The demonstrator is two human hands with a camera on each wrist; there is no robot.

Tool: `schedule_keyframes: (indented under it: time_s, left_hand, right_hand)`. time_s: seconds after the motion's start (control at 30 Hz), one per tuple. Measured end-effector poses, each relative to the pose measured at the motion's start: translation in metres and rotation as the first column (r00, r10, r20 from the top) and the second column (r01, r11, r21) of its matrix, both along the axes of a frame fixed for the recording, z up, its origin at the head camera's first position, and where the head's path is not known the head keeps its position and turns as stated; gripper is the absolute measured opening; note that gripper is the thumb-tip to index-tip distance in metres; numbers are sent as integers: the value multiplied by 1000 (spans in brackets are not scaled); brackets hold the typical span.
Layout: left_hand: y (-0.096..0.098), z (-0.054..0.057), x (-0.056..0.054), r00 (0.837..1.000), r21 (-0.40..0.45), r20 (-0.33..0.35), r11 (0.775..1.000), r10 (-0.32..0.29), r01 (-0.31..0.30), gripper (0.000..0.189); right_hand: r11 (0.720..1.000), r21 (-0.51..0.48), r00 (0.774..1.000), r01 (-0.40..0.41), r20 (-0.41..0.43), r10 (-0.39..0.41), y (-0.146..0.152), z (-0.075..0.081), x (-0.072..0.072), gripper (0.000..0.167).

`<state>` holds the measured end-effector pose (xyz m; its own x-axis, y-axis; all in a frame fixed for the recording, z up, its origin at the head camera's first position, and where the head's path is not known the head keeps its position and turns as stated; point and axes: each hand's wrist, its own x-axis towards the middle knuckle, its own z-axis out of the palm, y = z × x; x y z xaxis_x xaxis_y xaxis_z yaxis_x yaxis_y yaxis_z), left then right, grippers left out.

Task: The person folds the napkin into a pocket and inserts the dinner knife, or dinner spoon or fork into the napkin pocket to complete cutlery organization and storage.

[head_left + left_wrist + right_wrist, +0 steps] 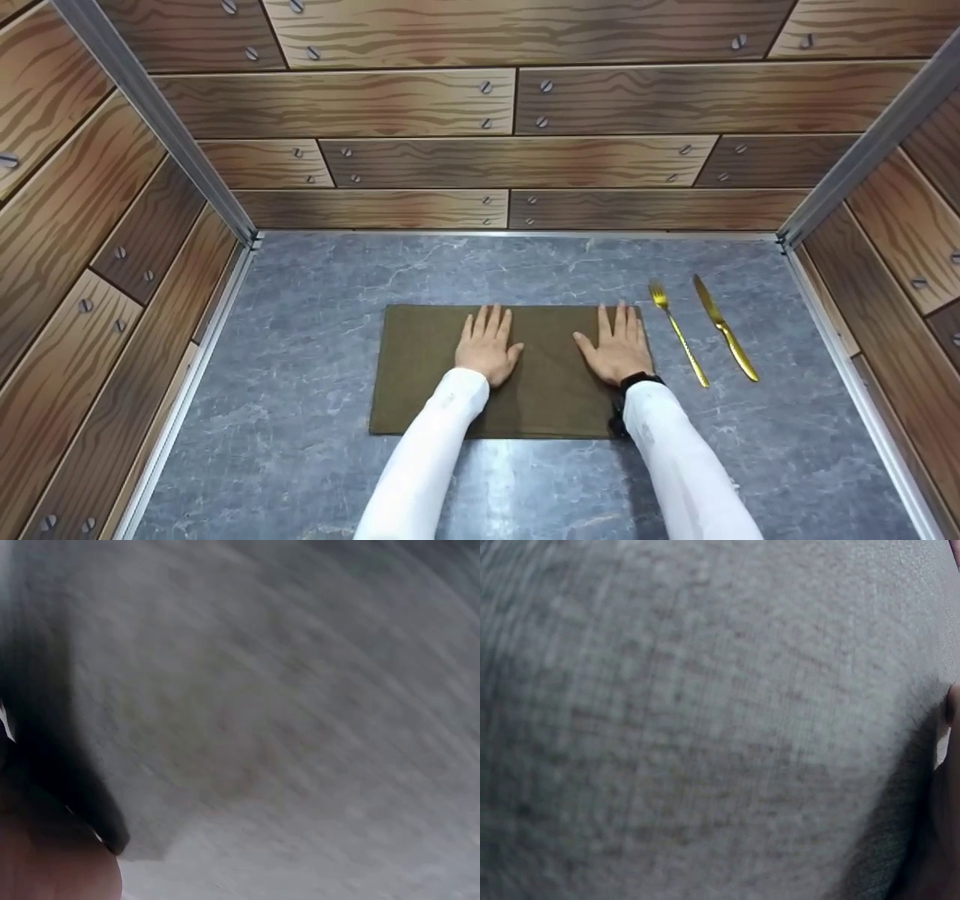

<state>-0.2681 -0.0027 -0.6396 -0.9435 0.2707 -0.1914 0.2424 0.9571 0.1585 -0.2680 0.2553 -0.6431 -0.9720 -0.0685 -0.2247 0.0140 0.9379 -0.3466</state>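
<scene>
Olive cloth, left hand, right hand at its far edge, tabletop around

Here's free tabletop wide to the left of the brown cloth, another strip running behind it to the back wall, a gap between left hand and right hand, gold fork and knife barring the right, a slim lane between them

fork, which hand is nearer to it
Right. The right hand rests on the cloth, just left of the fork and apart from it; the left hand, also on the cloth, is farther left, past the right hand.
</scene>
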Motion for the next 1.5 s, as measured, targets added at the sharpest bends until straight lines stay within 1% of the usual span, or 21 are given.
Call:
schedule_keyframes:
  time_s: [0.1, 0.2, 0.33, 0.4, 0.53, 0.57, 0.6, 0.67, 0.73, 0.8, 0.9, 0.97, 1.03, 1.1, 1.13, 1.2, 1.27, 1.33, 1.4, 1.43, 1.5]
  left_hand:
    - [-10, -2, -4, 998, 1, 31, 999, 48, -48, 69]
    - [-22, -5, -7, 995, 3, 46, 996, 94, -94, 69]
    - [-47, -8, -10, 987, 45, 15, 986, 161, -161, 69]
    - [-64, -10, -11, 979, 68, 4, 977, 203, -203, 70]
    - [-100, -15, -10, 952, 92, -12, 949, 304, -302, 73]
    - [-108, -16, -10, 948, 91, -11, 944, 318, -316, 74]
    - [-115, -16, -9, 944, 106, -11, 940, 329, -326, 75]
    - [-125, -15, -6, 943, 124, 10, 936, 332, -330, 75]
    - [-130, -12, -4, 945, 155, 29, 933, 326, -326, 75]
    - [-132, -10, -2, 947, 158, 50, 934, 318, -322, 75]
    - [-131, -5, -5, 948, 98, 76, 943, 311, -317, 76]
    - [-127, 1, -6, 953, 49, 77, 954, 292, -296, 76]
    - [-119, 6, -6, 967, 2, 45, 968, 252, -252, 75]
    - [-106, 14, 0, 982, -26, -14, 981, 190, -191, 73]
    - [-98, 16, 4, 988, -32, -42, 988, 148, -150, 72]
    - [-81, 20, 14, 996, -42, -72, 998, 54, -57, 71]
    - [-64, 25, 29, 996, -30, -75, 999, -43, 41, 70]
    - [-51, 27, 45, 990, -14, -63, 992, -125, 124, 69]
    - [-45, 26, 63, 984, -13, -49, 985, -173, 173, 69]
    - [-44, 25, 70, 982, -20, -46, 983, -186, 185, 69]
    - [-45, 19, 82, 981, -29, -50, 982, -186, 185, 71]
  right_hand:
    - [1000, 17, 1000, -3, 2, 3, 0, -1, -1, 89]
    - [1000, 19, 1000, -5, 8, 4, 0, 1, -1, 90]
    - [1000, 3, 1000, 1, 12, -1, -1, 4, 0, 89]
    - [1000, 6, 1000, 3, 17, -3, -2, 6, 1, 88]
    - [1000, 11, 1000, -5, 21, 4, 1, 4, 0, 90]
    - [1000, 14, 1000, -6, 19, 5, 2, 3, -1, 91]
    - [1000, 16, 1000, -7, 16, 7, 3, 1, -1, 92]
    - [1000, 22, 1000, -13, 10, 13, 5, -3, -3, 94]
    - [999, 33, 1000, -15, 8, 15, 6, -6, -4, 93]
    - [1000, 26, 1000, -16, 0, 16, 4, -5, -3, 92]
    - [1000, 20, 1000, -15, 4, 14, 0, 2, -1, 89]
    - [1000, 26, 1000, -15, -3, 15, -2, 9, 2, 86]
    - [998, 55, 998, -37, -52, 40, -5, 10, 2, 83]
    - [993, 80, 988, -87, -120, 96, -14, 13, 5, 79]
    - [988, 96, 978, -123, -157, 137, -21, 14, 8, 76]
    - [967, 134, 948, -215, -210, 240, -39, 15, 15, 73]
    - [937, 142, 918, -319, -199, 342, -59, 20, 27, 72]
    - [901, 148, 889, -408, -159, 429, -77, 21, 40, 71]
    - [869, 153, 867, -470, -107, 487, -88, 19, 54, 70]
    - [859, 158, 860, -486, -88, 503, -92, 17, 59, 70]
    - [847, 178, 851, -500, -80, 519, -93, 11, 67, 71]
